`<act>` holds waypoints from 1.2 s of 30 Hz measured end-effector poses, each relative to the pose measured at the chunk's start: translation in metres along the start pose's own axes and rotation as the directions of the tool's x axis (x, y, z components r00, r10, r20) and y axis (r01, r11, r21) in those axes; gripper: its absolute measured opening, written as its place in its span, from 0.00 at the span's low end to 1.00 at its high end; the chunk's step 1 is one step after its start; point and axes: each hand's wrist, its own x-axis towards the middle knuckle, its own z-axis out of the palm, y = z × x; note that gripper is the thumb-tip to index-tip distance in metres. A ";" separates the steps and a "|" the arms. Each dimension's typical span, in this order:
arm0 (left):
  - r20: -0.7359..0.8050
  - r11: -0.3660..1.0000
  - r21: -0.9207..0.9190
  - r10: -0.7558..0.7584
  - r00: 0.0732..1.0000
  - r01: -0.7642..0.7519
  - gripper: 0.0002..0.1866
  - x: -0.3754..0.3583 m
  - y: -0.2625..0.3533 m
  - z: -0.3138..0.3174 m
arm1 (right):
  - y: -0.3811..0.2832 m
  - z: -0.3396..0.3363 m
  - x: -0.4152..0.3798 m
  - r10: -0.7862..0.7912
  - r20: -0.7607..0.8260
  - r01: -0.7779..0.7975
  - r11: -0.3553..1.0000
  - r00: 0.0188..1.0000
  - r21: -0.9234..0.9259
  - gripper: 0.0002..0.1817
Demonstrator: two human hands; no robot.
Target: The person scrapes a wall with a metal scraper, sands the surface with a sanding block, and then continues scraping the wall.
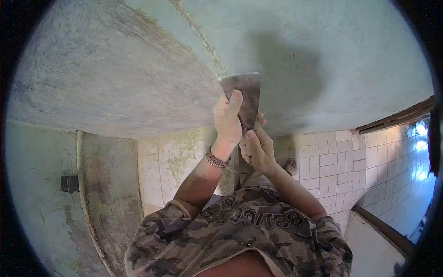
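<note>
Head view: a person in a camouflage shirt [240, 235] presses a scraper [243, 97] against a grey ceiling [138, 60], both arms raised overhead. The picture appears upside down or steeply tilted, so which hand is which is judged from the arms alone and may be wrong.

The left hand [227, 121], on the arm wearing a braided bracelet [217, 160], is closed on the scraper from the side, its forefinger lying flat up the metal blade toward the top edge. The right hand [258, 150] is wrapped tight around the lower part of the tool, just below the blade, its thumb pressed against the metal; the handle itself is hidden inside the fist. The two hands touch each other.

The scraper stands nearly upright in the frame, its broad edge meeting the ceiling right beside a rough, crumbling seam [198, 34] that runs diagonally across the plaster. A dark shadow [286, 74] of hands and tool falls on the surface just to the right of the blade.

Beyond the arms, white wall tiles [332, 166] cover the far wall, stained yellow-green in a patch [177, 157] near the bracelet arm. A bright window [417, 138] shows at the right edge. A thin pipe [83, 184] runs along the weathered wall on the left, beside a small dark fitting [69, 183].
</note>
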 end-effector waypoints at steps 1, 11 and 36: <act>-0.002 1.000 0.001 0.002 1.000 -0.002 0.26 -0.003 -0.002 -0.001 | 0.005 0.002 -0.002 -0.022 -0.007 0.022 0.999 1.000 0.048 0.20; -0.065 0.992 0.123 0.024 0.998 -0.016 0.24 -0.002 0.002 0.004 | -0.004 0.013 -0.003 -0.110 -0.103 0.097 0.988 0.988 -0.123 0.28; -0.077 0.990 0.127 -0.048 0.996 0.058 0.26 -0.002 0.058 0.025 | -0.026 0.028 0.009 -0.374 -0.088 0.312 0.863 0.923 -0.397 0.31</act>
